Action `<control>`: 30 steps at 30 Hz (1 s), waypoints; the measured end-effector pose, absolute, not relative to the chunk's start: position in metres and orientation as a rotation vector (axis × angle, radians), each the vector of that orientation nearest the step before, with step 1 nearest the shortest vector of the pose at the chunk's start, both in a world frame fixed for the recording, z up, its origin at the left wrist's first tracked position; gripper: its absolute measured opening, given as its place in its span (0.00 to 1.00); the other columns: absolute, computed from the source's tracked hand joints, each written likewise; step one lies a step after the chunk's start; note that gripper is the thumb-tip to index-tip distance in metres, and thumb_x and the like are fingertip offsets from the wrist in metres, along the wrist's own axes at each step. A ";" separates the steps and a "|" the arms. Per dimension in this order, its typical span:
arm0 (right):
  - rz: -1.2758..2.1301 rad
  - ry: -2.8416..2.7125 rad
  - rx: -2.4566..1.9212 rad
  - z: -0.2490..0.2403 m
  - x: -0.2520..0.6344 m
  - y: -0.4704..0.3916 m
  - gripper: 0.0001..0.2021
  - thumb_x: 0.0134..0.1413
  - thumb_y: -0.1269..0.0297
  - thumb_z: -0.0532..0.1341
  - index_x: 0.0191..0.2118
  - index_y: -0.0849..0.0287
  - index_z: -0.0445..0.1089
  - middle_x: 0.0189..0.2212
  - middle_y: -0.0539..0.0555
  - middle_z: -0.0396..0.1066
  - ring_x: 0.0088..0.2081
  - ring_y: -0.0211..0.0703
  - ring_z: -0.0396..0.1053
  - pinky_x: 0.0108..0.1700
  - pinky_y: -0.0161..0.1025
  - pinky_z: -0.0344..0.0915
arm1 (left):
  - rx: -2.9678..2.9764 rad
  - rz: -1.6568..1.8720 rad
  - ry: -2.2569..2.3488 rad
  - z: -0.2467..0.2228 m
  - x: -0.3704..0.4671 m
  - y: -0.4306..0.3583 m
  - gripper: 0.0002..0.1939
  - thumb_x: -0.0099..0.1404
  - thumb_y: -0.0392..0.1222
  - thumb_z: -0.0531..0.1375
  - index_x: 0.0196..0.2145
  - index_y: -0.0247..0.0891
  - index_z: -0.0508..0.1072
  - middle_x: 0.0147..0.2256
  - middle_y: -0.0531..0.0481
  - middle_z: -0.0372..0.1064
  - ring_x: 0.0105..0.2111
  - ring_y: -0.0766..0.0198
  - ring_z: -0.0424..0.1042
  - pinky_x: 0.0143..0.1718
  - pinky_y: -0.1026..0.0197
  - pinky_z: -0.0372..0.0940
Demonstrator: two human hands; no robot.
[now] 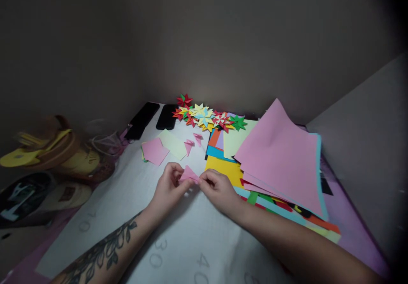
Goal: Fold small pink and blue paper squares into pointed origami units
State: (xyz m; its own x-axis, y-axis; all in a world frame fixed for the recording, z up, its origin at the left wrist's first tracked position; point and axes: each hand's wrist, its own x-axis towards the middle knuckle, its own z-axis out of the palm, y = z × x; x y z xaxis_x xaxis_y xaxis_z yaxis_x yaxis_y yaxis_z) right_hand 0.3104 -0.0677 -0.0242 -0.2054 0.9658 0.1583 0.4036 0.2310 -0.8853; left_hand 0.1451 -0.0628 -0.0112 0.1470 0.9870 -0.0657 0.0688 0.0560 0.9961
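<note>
A small folded piece of pink paper [189,174] is held above the white mat by both hands. My left hand [170,186] pinches it from the left, thumb in front. At its right corner the fingertips of my right hand [219,188] press together on the paper. Just beyond lie two pink folded paper pieces [193,143]. A pink paper square [155,151] rests partly over a pale green sheet [173,143] to the left of these. Some of the fingers behind the paper are hidden.
Several folded paper stars [204,116] sit along the wall. Large pink sheets [280,156] lie on coloured papers at right. Two dark phones [167,117] rest at the back left. A plant-pot-like container [60,152] and caps [68,195] crowd the left side.
</note>
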 end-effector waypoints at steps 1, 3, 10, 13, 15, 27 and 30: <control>0.904 -1.777 -1.260 -0.025 0.311 -0.068 0.10 0.53 0.72 0.56 0.22 0.59 0.61 0.21 0.47 0.61 0.26 0.36 0.61 0.29 0.33 0.55 | 1.219 1.010 1.164 -0.011 0.146 -0.063 0.17 0.55 0.40 0.62 0.37 0.42 0.56 0.23 0.61 0.63 0.22 0.70 0.64 0.24 0.67 0.58; 0.847 -1.843 -1.231 -0.026 0.311 -0.069 0.10 0.54 0.73 0.55 0.23 0.58 0.61 0.22 0.47 0.61 0.27 0.36 0.61 0.30 0.33 0.55 | 1.176 0.957 1.170 -0.011 0.148 -0.063 0.21 0.55 0.40 0.62 0.41 0.42 0.55 0.22 0.61 0.65 0.20 0.70 0.65 0.23 0.68 0.58; 0.811 -1.902 -1.200 -0.027 0.310 -0.071 0.10 0.56 0.69 0.57 0.24 0.58 0.60 0.23 0.47 0.60 0.28 0.36 0.60 0.30 0.33 0.55 | 1.324 0.930 1.215 -0.014 0.146 -0.063 0.13 0.57 0.39 0.61 0.39 0.38 0.63 0.24 0.57 0.64 0.23 0.71 0.64 0.24 0.68 0.59; 0.792 -1.907 -1.171 -0.026 0.311 -0.071 0.09 0.57 0.70 0.56 0.25 0.58 0.62 0.24 0.48 0.61 0.29 0.37 0.61 0.31 0.34 0.57 | 1.512 0.920 1.227 -0.012 0.143 -0.064 0.06 0.58 0.39 0.61 0.33 0.36 0.68 0.28 0.52 0.68 0.27 0.68 0.68 0.28 0.66 0.63; 0.782 -1.887 -1.160 -0.024 0.313 -0.071 0.06 0.56 0.69 0.56 0.28 0.58 0.64 0.25 0.49 0.62 0.30 0.38 0.62 0.32 0.35 0.58 | 1.681 0.955 1.200 -0.008 0.138 -0.065 0.03 0.59 0.38 0.60 0.29 0.36 0.69 0.30 0.49 0.71 0.30 0.65 0.70 0.31 0.64 0.65; 0.973 -1.819 -0.978 -0.015 0.321 -0.072 0.03 0.53 0.72 0.58 0.32 0.57 0.68 0.40 0.56 0.63 0.41 0.42 0.65 0.33 0.35 0.64 | 2.309 1.096 1.006 -0.008 0.123 -0.066 0.06 0.62 0.34 0.57 0.32 0.38 0.74 0.32 0.45 0.75 0.32 0.63 0.74 0.33 0.62 0.69; 0.948 -1.808 -0.961 -0.015 0.321 -0.071 0.04 0.54 0.72 0.57 0.31 0.58 0.68 0.37 0.55 0.64 0.40 0.42 0.65 0.36 0.37 0.65 | 2.199 1.060 1.103 -0.010 0.124 -0.065 0.05 0.61 0.33 0.57 0.31 0.38 0.73 0.28 0.48 0.74 0.29 0.65 0.72 0.29 0.64 0.67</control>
State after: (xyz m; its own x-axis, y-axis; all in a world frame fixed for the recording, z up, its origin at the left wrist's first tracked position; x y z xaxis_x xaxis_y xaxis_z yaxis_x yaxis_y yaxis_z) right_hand 0.3207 -0.0709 -0.0149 -0.3365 0.8827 0.3281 0.2320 0.4154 -0.8796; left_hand 0.1244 -0.0650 -0.0099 0.3825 0.8170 0.4315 0.4636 -0.5737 0.6752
